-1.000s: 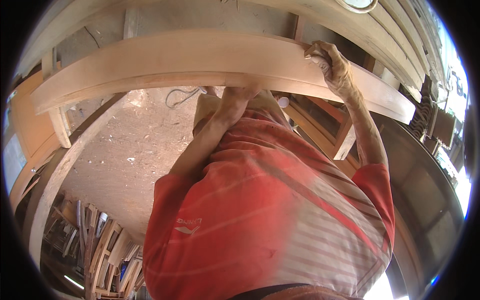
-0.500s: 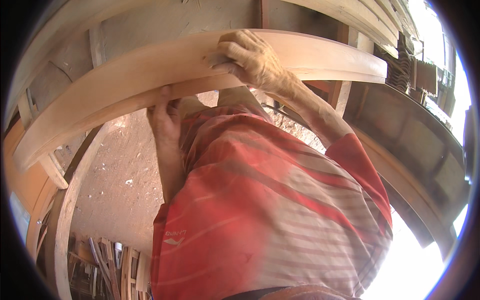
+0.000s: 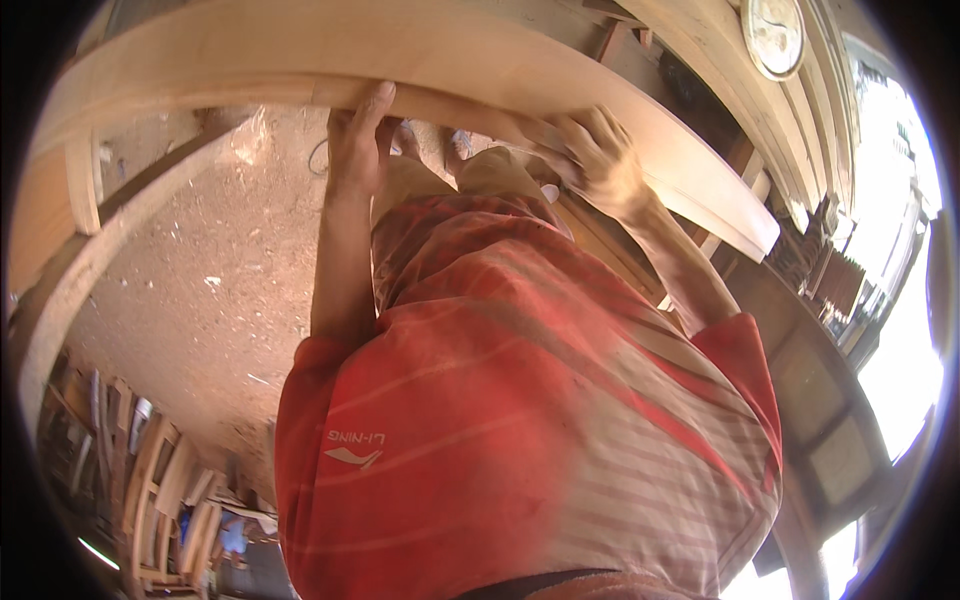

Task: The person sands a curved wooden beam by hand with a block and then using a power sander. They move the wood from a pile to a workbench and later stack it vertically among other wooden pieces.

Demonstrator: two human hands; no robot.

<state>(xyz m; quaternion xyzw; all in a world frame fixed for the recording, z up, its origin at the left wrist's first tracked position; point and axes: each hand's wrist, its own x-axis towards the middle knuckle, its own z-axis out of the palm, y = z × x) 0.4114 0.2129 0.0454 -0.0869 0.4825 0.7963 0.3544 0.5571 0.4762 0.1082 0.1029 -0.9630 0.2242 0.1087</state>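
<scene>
While the left hand (image 3: 357,148) clasps a wooden board (image 3: 450,55), right hand (image 3: 600,160) blurred at its edge — grip I cannot tell

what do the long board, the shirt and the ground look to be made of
Long board: wood, smooth and perhaps unvarnished; pale tan with a low-shine face. Shirt: soft matte fabric, fibre unclear; it creases in loose folds. Ground: probably bare earth, dull and unfinished; reddish brown and gritty.
</scene>
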